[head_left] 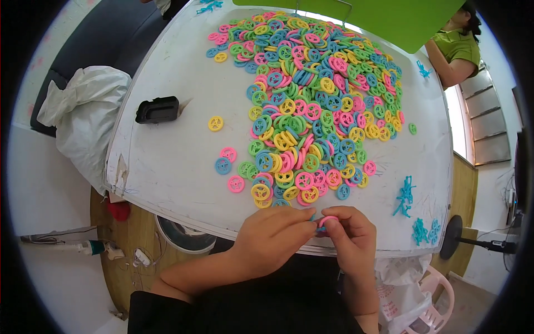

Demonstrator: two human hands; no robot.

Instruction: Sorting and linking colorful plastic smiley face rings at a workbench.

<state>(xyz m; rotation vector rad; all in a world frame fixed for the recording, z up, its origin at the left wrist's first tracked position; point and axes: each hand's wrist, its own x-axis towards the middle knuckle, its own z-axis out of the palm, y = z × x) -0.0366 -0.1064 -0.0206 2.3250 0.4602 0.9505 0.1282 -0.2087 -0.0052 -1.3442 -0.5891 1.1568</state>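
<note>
Near the front edge of the table, my two hands meet fingertip to fingertip. My right hand point(356, 236) pinches a pink plastic wheel point(329, 219) between thumb and fingers. My left hand point(272, 236) is closed around a small blue plastic piece point(313, 217), mostly hidden by the fingers, which touches or nearly touches the wheel. Just beyond my hands spreads a big heap of spoked plastic wheels point(311, 111) in pink, yellow, green and blue. Blue plastic frame pieces point(405, 196) lie to the right, with another blue cluster point(420, 231) beside some blue wheels point(434, 231).
A black tray point(158, 110) sits on the white table point(183, 161) at left, near a white sack point(83, 122). A green panel point(384, 19) stands at the far side. Another person point(459, 53) is at the far right. A pink chair point(439, 295) stands below the right edge.
</note>
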